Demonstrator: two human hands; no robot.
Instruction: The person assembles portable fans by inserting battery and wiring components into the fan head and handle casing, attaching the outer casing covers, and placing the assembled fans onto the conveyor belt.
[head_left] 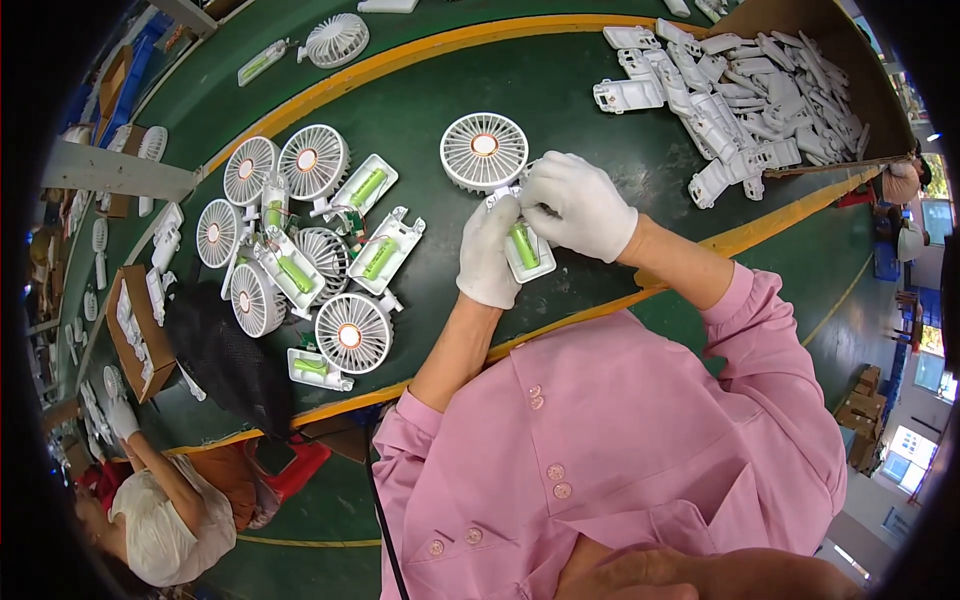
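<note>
A white handheld fan (484, 138) lies on the green worktop in front of me, its round grille away from me. Its handle half (540, 270) is uncovered, and a green battery cell (523, 246) shows inside. My left hand (486, 258), in a white glove, is closed round the left side of that handle. Also gloved, my right hand (582, 206) is bent over the joint between handle and grille, fingers pinched together. Whatever lies between those fingertips is hidden.
Several similar fans (350, 333) with open handles cluster on the left. White handle shells (628, 95) spill from a large cardboard box (890, 100) at the far right. Black fabric (225, 345) and a small cardboard box (140, 335) lie left, near a co-worker (160, 510).
</note>
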